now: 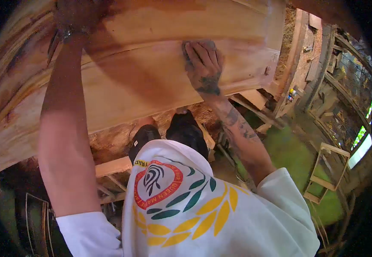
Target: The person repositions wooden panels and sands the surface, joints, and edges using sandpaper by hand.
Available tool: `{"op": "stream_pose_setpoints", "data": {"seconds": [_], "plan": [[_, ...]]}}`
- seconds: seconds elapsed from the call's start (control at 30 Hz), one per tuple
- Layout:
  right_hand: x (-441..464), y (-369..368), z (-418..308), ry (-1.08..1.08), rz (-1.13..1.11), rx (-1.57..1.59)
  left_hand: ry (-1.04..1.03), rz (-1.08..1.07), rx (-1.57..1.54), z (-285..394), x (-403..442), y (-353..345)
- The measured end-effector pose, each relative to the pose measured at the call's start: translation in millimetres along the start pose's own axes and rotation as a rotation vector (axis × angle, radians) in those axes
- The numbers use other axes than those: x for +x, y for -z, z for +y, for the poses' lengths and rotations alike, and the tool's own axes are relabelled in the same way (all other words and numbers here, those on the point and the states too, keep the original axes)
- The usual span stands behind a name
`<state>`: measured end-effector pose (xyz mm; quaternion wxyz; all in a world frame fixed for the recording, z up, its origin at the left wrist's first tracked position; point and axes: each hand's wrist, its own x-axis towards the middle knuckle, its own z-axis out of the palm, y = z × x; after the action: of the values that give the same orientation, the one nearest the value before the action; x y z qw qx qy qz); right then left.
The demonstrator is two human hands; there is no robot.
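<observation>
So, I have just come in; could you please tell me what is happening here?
A person in a white printed shirt is bent over a broad wooden surface. Their right hand presses a dark pad, which it mostly covers, against the wood. Their left hand is at the upper left, too shaded to tell what it touches.

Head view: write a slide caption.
Right hand holds a dark pad against a broad wooden panel; left hand in shadow.

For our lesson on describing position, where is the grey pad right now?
In the head view, the grey pad is near the top, just right of centre, under the right hand, on the large wooden panel.
</observation>
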<state>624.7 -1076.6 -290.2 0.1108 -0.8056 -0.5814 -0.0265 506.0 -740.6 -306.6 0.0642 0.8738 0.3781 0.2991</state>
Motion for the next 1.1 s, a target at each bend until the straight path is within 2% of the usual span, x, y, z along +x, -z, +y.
{"op": "stream_pose_setpoints", "data": {"seconds": [0.03, 0.23, 0.33, 0.43, 0.6, 0.7, 0.83, 0.93, 1.03, 1.1], "plan": [[-2, -3, -2, -0.021, -0.011, 0.013, 0.081, 0.0, -0.046, 4, 1, 1], [-2, 8, -6, -0.07, -0.142, 0.039, 0.026, -0.099, 0.025, 1, 4, 3], [0, 13, -4, -0.087, -0.191, 0.042, 0.081, -0.17, 0.064, -15, 2, -6], [1, 21, -8, -0.091, -0.216, 0.066, 0.013, -0.034, 0.139, -22, -7, -16], [8, 43, 5, -0.124, -0.274, 0.13, 0.06, -0.07, 0.097, -24, -5, -14], [10, 39, 33, -0.339, -0.193, 0.18, 0.054, -0.059, 0.088, -25, -4, -11], [15, 12, 25, -0.245, -0.052, 0.018, 0.046, -0.046, 0.078, -23, -4, -10], [25, 9, -6, -0.181, -0.006, 0.054, 0.053, -0.041, 0.069, -20, -6, -10], [33, 12, -29, -0.29, -0.173, 0.063, 0.05, -0.043, 0.073, -23, -6, -11], [26, 4, -47, -0.267, -0.365, 0.038, 0.063, -0.049, 0.072, -20, -5, -8]]}}
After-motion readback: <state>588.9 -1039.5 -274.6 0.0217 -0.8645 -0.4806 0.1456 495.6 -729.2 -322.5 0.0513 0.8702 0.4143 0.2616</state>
